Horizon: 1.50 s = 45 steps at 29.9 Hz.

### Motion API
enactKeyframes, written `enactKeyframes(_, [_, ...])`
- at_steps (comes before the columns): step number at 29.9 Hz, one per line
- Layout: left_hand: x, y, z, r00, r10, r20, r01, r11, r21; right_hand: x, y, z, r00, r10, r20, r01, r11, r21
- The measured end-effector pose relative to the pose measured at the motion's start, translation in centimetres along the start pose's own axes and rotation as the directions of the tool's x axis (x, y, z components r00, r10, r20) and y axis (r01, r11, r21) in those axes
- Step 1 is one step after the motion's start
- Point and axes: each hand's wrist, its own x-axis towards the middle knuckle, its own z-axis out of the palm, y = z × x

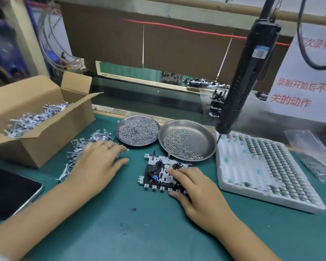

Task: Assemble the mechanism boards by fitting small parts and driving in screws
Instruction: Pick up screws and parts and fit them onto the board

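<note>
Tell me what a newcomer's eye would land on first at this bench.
Probably the two round metal dishes of screws at the centre, with the black electric screwdriver hanging above on the right. Below them the right hand rests on the mechanism board, while the left hand reaches into loose metal parts.

Green-matted workbench [158, 232] bearing an open cardboard box [40, 129] of grey metal parts, a loose heap of the same [83, 147], two steel dishes of screws [137, 129] [188, 141], one mechanism board [162, 174], a white foam tray [260, 172], a plastic bag [312, 155], a dark tablet [9, 191].
</note>
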Motion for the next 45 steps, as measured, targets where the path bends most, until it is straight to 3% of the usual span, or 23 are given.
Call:
enactKeyframes(4, [1.0, -0.8, 0.7, 0.989, -0.138, 0.049, 0.132, 0.984, 0.117, 0.0, 0.1, -0.1, 0.999, 0.042, 0.024, -0.043, 0.998, 0.041])
enactKeyframes(10, [1.5, -0.7, 0.1, 0.987, -0.076, -0.138, 0.086, 0.994, 0.067, 0.0, 0.1, 0.0, 1.000, 0.023, 0.017, -0.024, 0.999, 0.044])
enactKeyframes(13, [1.9, -0.5, -1.2, 0.975, -0.140, -0.175, 0.113, 0.981, -0.159, 0.0, 0.1, 0.0, 1.000, 0.028, 0.002, -0.028, 0.998, 0.049])
enactKeyframes(17, [2.4, -0.3, -2.3, 0.957, -0.286, -0.045, 0.218, 0.813, -0.541, 0.0, 0.2, 0.0, 0.997, 0.052, -0.056, -0.047, 0.995, 0.083])
enactKeyframes(19, [2.2, 0.8, -2.3, 0.972, -0.233, -0.005, 0.168, 0.717, -0.676, 0.1, 0.2, 0.0, 0.983, 0.094, -0.156, -0.070, 0.986, 0.153])
enactKeyframes(22, [1.3, 4.1, -1.6, 1.000, -0.003, -0.011, -0.007, 0.564, -0.826, 0.5, -0.3, 0.0, 0.930, 0.245, -0.275, -0.111, 0.899, 0.423])
enactKeyframes(26, [0.6, 6.7, 0.3, 0.951, 0.302, -0.065, -0.221, 0.518, -0.826, 1.1, -1.1, 0.0, 0.922, 0.363, -0.135, -0.192, 0.731, 0.655])
enactKeyframes(32, [0.7, 5.9, 1.9, 0.945, 0.294, -0.142, -0.284, 0.526, -0.801, 1.3, -0.7, 0.4, 0.912, 0.391, -0.119, -0.224, 0.722, 0.655])
enactKeyframes(38, [0.4, 6.2, 2.5, 0.998, 0.039, -0.046, -0.059, 0.528, -0.847, 1.5, -0.4, 1.1, 0.844, 0.495, -0.207, -0.245, 0.700, 0.671])
enactKeyframes(42, [0.4, 5.9, 2.8, 0.996, -0.023, 0.081, 0.083, 0.450, -0.889, 1.5, -0.4, 1.5, 0.836, 0.512, -0.197, -0.285, 0.711, 0.643])
enactKeyframes(45, [0.5, 5.5, 2.9, 0.982, -0.016, 0.188, 0.174, 0.464, -0.869, 1.4, -0.5, 1.5, 0.846, 0.508, -0.162, -0.312, 0.718, 0.622])
